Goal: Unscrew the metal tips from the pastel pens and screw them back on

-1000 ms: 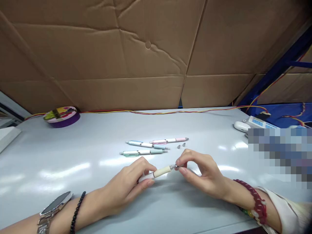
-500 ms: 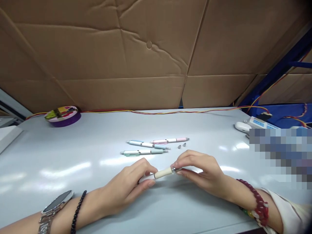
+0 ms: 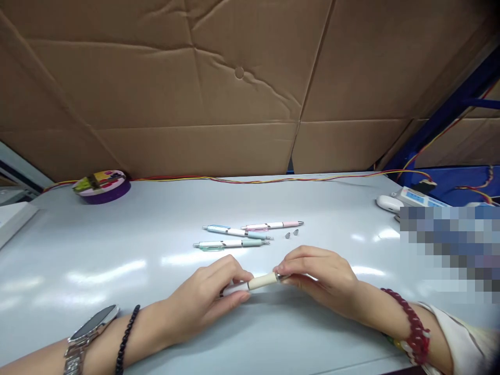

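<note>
Between my hands, above the near part of the table, is a white and cream pen, slightly tilted up to the right. My left hand is closed around its white barrel. With thumb and fingertips, my right hand pinches the silver tip at the other end. Just beyond the hands lie a green and white pen, a blue and white pen and a pink and white pen. Two small silver cone-shaped pieces sit to the right of these pens.
A round purple tin stands at the back left of the grey table. Red and yellow wires run along the back edge, below a cardboard wall. A power strip and a white mouse-like object are at the right.
My right fingers have shifted slightly on the pen's silver tip. My left hand keeps its hold on the barrel, and the pens on the table stay where they were.
</note>
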Available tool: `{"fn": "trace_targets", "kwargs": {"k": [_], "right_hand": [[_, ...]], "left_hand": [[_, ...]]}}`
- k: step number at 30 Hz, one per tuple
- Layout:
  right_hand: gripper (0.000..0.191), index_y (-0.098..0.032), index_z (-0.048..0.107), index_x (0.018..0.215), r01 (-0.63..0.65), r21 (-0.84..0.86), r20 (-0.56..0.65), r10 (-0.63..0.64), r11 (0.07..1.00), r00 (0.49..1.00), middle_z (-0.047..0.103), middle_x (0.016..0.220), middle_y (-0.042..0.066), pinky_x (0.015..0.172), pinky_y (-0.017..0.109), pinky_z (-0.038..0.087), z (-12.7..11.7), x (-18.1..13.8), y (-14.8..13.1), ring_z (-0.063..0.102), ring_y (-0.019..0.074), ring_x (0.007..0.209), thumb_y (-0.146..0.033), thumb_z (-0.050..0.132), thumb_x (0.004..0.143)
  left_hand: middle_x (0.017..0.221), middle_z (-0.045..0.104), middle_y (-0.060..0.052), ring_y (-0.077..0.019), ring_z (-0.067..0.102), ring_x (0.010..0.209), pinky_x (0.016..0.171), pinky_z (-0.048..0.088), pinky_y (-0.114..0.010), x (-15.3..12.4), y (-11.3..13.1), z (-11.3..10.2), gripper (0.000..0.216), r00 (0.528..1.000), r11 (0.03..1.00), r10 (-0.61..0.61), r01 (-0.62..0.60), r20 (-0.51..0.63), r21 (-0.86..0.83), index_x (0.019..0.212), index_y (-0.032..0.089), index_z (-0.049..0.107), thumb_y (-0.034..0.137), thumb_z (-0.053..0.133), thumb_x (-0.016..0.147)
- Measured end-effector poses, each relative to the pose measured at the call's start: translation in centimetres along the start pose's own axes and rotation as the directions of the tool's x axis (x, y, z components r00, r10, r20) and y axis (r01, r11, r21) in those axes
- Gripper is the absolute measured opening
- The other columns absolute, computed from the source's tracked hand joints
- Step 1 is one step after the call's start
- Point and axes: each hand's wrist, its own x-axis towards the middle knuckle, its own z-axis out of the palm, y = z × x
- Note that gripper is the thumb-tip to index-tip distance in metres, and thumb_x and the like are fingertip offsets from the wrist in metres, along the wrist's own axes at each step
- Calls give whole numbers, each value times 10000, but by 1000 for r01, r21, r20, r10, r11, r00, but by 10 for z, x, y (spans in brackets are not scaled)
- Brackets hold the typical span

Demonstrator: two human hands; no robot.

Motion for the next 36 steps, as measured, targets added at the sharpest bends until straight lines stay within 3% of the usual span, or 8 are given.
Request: {"fn": "trace_targets", "kwargs": {"k": [4, 9, 12, 16, 18, 25, 30, 36], "right_hand": [[135, -135, 584, 946, 48, -86, 26, -46, 995, 999, 632, 752, 60, 611, 234, 486, 0, 0, -1, 568, 135, 689, -209, 473, 926], [403, -160, 512, 678, 42, -185, 132, -18, 982, 991, 495, 584, 19, 519, 240, 361, 3, -1, 2, 431, 128, 554, -324, 301, 980], [430, -182, 412, 608, -113, -96, 247, 134, 989, 960, 394, 553, -20, 505, 235, 304, 4, -1, 3, 362, 115, 523, -367, 282, 974], [438, -190, 297, 578, -389, 144, 413, 302, 910, 859, 268, 513, -62, 467, 216, 262, 3, 1, -2, 263, 80, 452, -380, 284, 973], [445, -189, 290, 569, -431, 155, 439, 329, 889, 836, 256, 501, -64, 457, 214, 259, 2, 2, -4, 251, 78, 442, -377, 284, 973], [252, -171, 592, 854, -256, -63, 273, 263, 965, 925, 569, 675, 12, 576, 230, 407, 0, 0, 5, 496, 122, 603, -315, 407, 946], [168, -167, 615, 987, -80, -108, 126, 94, 991, 988, 629, 723, 33, 605, 231, 449, 1, -1, 11, 553, 130, 660, -180, 459, 924], [163, -159, 604, 920, -33, -148, 178, 60, 988, 982, 592, 664, 20, 556, 225, 415, 2, 0, 13, 516, 121, 598, -207, 448, 932]], "left_hand": [[821, 537, -17, -126, 503, 680, 579, 399, -200, 0, -1, 1, 120, 1000, 999, 22, -23, 12, 27, 1019, 195, 509, 201, 447, 917], [837, 551, -20, -131, 519, 702, 602, 417, -204, 0, -2, 1, 109, 999, 998, 38, -40, 34, 53, 1015, 202, 490, 206, 436, 920], [844, 552, -15, -126, 527, 695, 604, 422, -202, 0, -3, 1, 98, 998, 998, 14, -17, 54, 65, 999, 204, 484, 198, 431, 917], [832, 555, -12, -125, 524, 669, 576, 413, -202, 1, -2, 1, 101, 998, 992, 46, -50, 36, 115, 1012, 209, 476, 223, 419, 929], [831, 557, -16, -127, 522, 669, 571, 408, -202, 1, -1, 1, 100, 999, 989, 48, -51, 26, 136, 1014, 206, 476, 223, 422, 931], [859, 569, -22, -140, 528, 702, 594, 409, -217, 3, 1, -1, 113, 993, 992, -84, 77, 77, 100, 994, 203, 516, 234, 432, 924], [861, 570, -11, -140, 534, 720, 626, 411, -220, 5, 1, -3, 148, 981, 983, -176, 172, 83, 58, 1002, 212, 540, 269, 423, 932], [858, 577, -9, -138, 540, 712, 623, 413, -220, 6, 0, -3, 148, 979, 984, -175, 169, 104, 60, 997, 211, 544, 269, 426, 929]]}}
